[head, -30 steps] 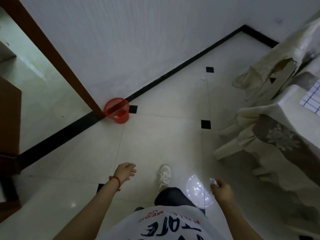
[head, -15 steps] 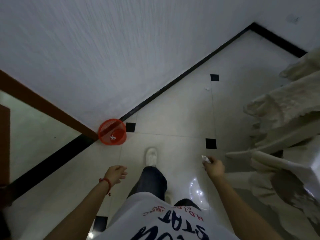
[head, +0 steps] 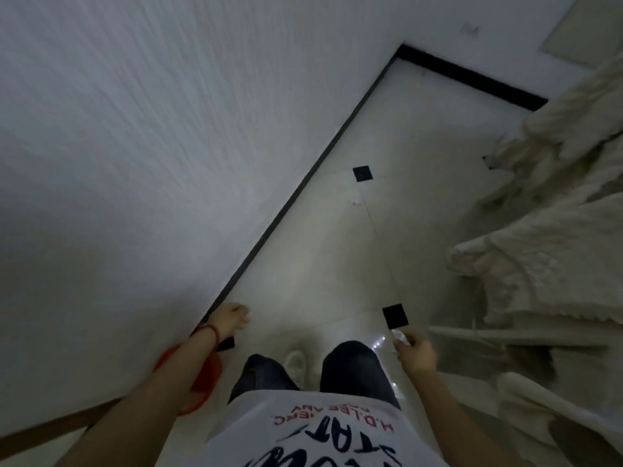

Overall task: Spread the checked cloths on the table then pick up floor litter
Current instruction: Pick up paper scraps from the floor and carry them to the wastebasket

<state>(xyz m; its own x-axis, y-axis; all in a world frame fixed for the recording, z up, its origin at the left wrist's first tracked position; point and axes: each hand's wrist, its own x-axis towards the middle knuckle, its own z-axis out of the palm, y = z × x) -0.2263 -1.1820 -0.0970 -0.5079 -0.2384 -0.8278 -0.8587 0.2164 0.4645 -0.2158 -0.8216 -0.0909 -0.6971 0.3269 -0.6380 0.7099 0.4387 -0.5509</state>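
Observation:
My right hand (head: 416, 353) grips a small white scrap of litter (head: 400, 337) that sticks out above the fingers, low over the pale tiled floor. My left hand (head: 231, 319) hangs loosely curled and holds nothing; a red cord circles its wrist. A red mesh waste basket (head: 199, 382) stands on the floor under my left forearm, mostly hidden by it. Further ahead a small white scrap of litter (head: 354, 200) lies on the floor near a black tile inset. No checked cloth is in view.
A white wall (head: 168, 129) with a black skirting runs along the left and closes the far corner. Cream draped furniture (head: 539, 247) fills the right side. A brown door frame (head: 50, 429) shows at the lower left. My legs and one white shoe are below.
I have walked forward along the wall; the red basket has slid from ahead to under my left arm. The right hand still holds the white scrap. The far scrap is closer.

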